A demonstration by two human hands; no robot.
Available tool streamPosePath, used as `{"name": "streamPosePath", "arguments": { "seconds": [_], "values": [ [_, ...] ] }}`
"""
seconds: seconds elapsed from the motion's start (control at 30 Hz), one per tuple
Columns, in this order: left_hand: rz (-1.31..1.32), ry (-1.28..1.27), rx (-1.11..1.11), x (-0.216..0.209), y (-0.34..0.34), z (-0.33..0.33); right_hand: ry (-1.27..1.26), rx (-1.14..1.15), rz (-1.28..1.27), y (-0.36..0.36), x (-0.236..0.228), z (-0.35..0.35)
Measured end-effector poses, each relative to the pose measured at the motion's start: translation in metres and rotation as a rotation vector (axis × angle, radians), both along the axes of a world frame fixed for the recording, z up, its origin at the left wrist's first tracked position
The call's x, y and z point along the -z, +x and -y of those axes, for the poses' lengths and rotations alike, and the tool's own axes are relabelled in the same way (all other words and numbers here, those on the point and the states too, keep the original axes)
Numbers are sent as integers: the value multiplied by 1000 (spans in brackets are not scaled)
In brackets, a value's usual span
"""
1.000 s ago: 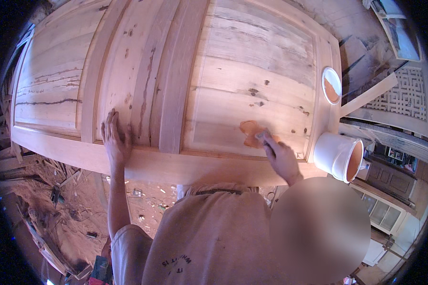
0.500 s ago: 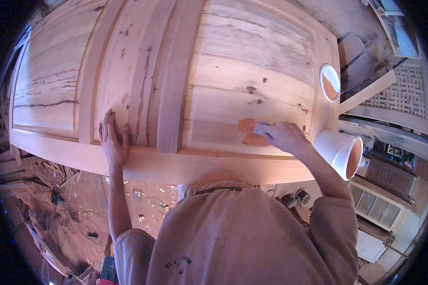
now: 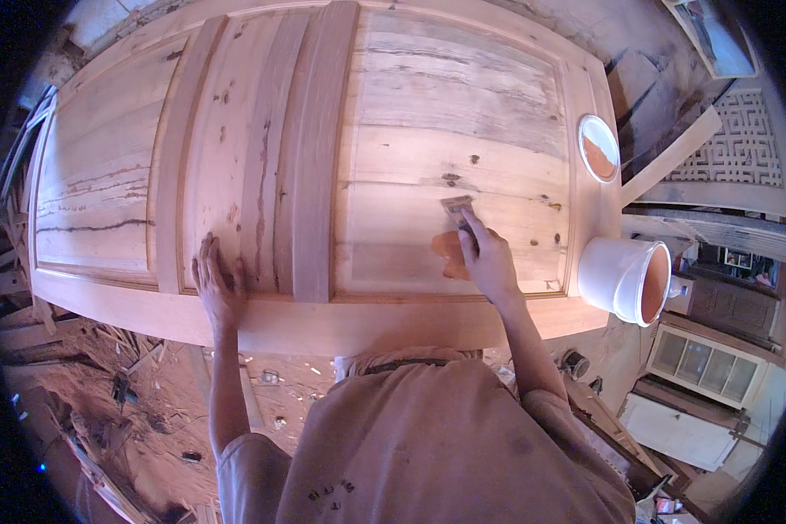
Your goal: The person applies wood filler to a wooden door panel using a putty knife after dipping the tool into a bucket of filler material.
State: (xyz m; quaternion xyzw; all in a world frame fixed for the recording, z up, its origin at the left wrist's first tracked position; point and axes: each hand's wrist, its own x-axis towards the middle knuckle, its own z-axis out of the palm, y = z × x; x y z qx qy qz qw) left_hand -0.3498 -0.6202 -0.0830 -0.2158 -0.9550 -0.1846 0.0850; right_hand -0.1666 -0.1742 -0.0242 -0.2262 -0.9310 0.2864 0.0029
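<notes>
The right hand (image 3: pixel 491 262), right of centre in the frame, was closed around a scraper (image 3: pixel 457 208), its fingers wrapped about the handle and its wide blade pointing to the upper left. The blade lay against the pale wood just above an orange patch of filler (image 3: pixel 447 253), which spread partly beside the fingers. The left hand (image 3: pixel 220 288), left of centre, held nothing; it rested palm down with its fingers somewhat spread, the fingertips on a panel and the palm over the near edge.

Both hands were on a large wooden door (image 3: pixel 393 249), which lay flat across the upper and middle frame. Dark knots (image 3: pixel 451 180) dotted the panel above the scraper, and a long dark crack (image 3: pixel 92 229) crossed the panel at far left.

To the right of the right hand, at the door's lower right corner, was a white bucket (image 3: pixel 604 278), orange-brown inside its mouth. Above it, on the door's right edge, lay a round white lid (image 3: pixel 599 148) partly coated in orange.

Beyond the door, a plank (image 3: pixel 670 162) slanted before a lattice panel (image 3: pixel 735 144) at upper right. A paned window frame (image 3: pixel 706 364) sat at lower right, and reddish, littered ground (image 3: pixel 170 410) filled the lower left.
</notes>
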Motion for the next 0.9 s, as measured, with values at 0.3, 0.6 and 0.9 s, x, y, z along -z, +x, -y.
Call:
{"name": "streamPosePath", "arguments": {
  "seconds": [0.3,0.6,0.9],
  "values": [
    [3,-38,-3,0,2,-1,111,88,67,-8,1,-15],
    [6,13,27,-5,2,-3,86,-142,238,15,-36,-59],
    [10,-30,-2,0,0,-3,244,-559,500,-68,-61,-73]
  ]
}}
